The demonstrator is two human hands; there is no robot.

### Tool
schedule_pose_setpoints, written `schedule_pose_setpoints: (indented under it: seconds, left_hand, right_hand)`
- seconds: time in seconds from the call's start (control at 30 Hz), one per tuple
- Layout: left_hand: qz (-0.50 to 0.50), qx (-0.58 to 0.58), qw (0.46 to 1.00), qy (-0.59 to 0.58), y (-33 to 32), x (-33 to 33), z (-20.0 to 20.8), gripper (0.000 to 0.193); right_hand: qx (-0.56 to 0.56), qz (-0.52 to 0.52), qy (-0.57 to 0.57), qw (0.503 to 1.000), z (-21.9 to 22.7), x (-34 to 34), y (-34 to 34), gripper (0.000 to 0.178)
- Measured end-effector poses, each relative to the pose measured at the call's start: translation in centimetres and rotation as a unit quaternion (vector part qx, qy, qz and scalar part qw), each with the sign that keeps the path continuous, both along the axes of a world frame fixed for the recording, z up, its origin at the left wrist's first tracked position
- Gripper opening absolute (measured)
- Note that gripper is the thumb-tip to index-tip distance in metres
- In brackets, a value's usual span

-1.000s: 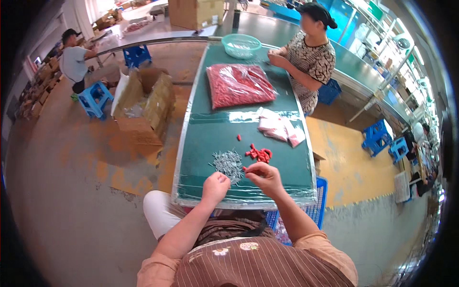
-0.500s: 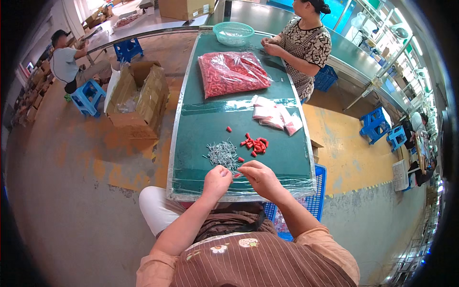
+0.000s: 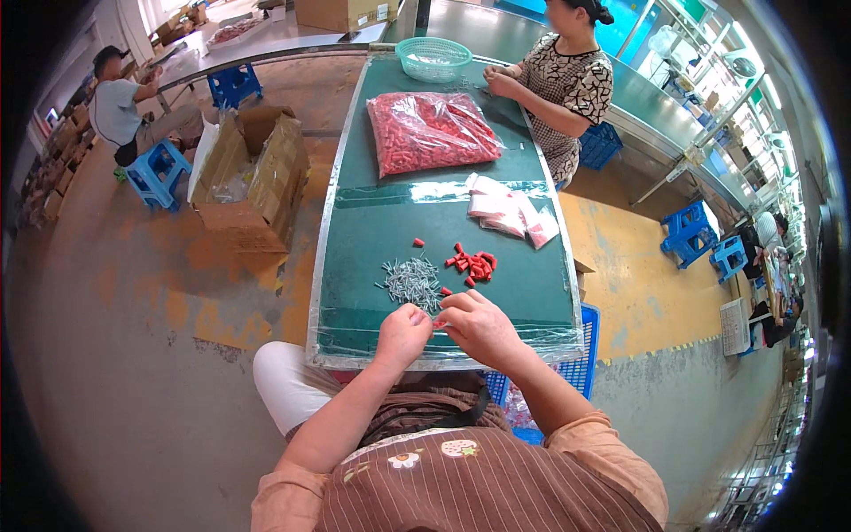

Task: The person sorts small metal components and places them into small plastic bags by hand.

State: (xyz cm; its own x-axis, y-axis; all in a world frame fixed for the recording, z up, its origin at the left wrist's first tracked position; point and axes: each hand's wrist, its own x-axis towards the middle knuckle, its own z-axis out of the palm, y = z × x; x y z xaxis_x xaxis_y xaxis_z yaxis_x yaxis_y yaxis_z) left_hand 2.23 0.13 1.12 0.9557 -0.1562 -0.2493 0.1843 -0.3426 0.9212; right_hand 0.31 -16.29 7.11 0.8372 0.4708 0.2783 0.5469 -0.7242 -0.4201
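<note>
Close to the near edge of the green-topped table [image 3: 355, 301], my left hand [image 3: 405, 337] and my right hand [image 3: 479, 328] meet with pinched fingers. A small red and whitish piece [image 3: 438, 324] shows between the fingertips; its kind is mostly hidden by them. Just beyond lies a loose pile of grey screws [image 3: 412, 282]. Right of that pile is a heap of short red plastic caps [image 3: 477, 264]. One red cap [image 3: 418, 242] lies apart behind the screws, and another [image 3: 446, 291] rests by the pile's right side.
Farther up the table lie a big clear bag of red caps [image 3: 430, 137] and several small filled packets [image 3: 501, 208]. A green basket [image 3: 433, 51] stands at the far end, where a co-worker [image 3: 567, 80] handles small things. A cardboard box [image 3: 253, 199] and blue crate [image 3: 585, 355] flank the table.
My right hand's fingers have shifted slightly and curled closer to the left hand, covering more of the red piece. The piles look the same.
</note>
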Motion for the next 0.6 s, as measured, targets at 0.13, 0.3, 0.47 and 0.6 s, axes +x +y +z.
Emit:
schedule_pose_setpoints:
  seconds: [0.13,0.3,0.47,0.6]
  left_hand:
    - [-0.028,-0.147,0.988,0.041,0.1,0.0,0.0,0.012]
    - [-0.066,-0.258,0.962,0.055,1.1,-0.7,1.0,0.009]
    - [-0.058,-0.184,0.980,0.049,2.1,-0.5,0.9,0.005]
    - [-0.028,-0.278,0.958,0.059,1.3,-0.7,1.6,0.004]
  right_hand:
    - [0.035,0.017,0.016,0.999,-1.4,0.2,0.0,0.006]
    - [0.175,-0.034,0.097,0.979,-2.0,-0.2,-0.6,0.012]
    - [0.320,-0.112,0.291,0.895,-2.0,-0.1,-1.4,0.007]
    - [0.408,-0.130,0.320,0.845,-3.0,0.2,-1.8,0.010]
